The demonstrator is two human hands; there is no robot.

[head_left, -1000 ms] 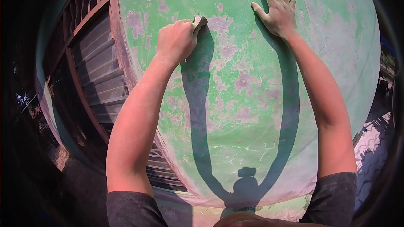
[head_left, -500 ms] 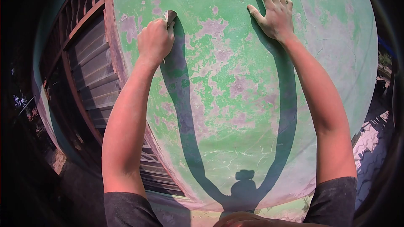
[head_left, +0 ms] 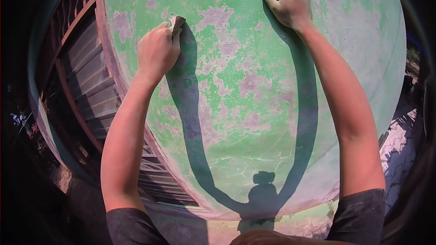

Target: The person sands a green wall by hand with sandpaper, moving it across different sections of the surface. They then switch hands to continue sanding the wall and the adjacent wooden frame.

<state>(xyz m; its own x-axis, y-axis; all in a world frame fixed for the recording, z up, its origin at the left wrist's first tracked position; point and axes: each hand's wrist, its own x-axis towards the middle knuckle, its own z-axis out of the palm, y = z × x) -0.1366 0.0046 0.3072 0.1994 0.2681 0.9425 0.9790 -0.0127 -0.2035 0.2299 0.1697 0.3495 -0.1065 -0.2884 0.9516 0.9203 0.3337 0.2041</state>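
Observation:
My left hand (head_left: 158, 51) is closed round a small scraper-like piece (head_left: 177, 23), whose dark edge is at the wall surface. The green wall (head_left: 254, 154) has peeling paint and several bare greyish-purple patches (head_left: 252, 83) between my arms. My right hand (head_left: 291, 1) lies spread against the upper part of the wall, fingers apart, holding nothing. Its fingertips are near the top edge of the view. The part of the held piece inside my left fist is hidden.
A louvred wooden shutter (head_left: 88, 72) with a reddish-brown frame stands to the left. Shadows of my arms and head fall on the wall. Pale paving (head_left: 397, 140) shows at the lower right.
The view has shifted, so the wall and shutter sit further left and my right hand higher in view. My left hand has moved left in view with the piece still held, now tilted differently.

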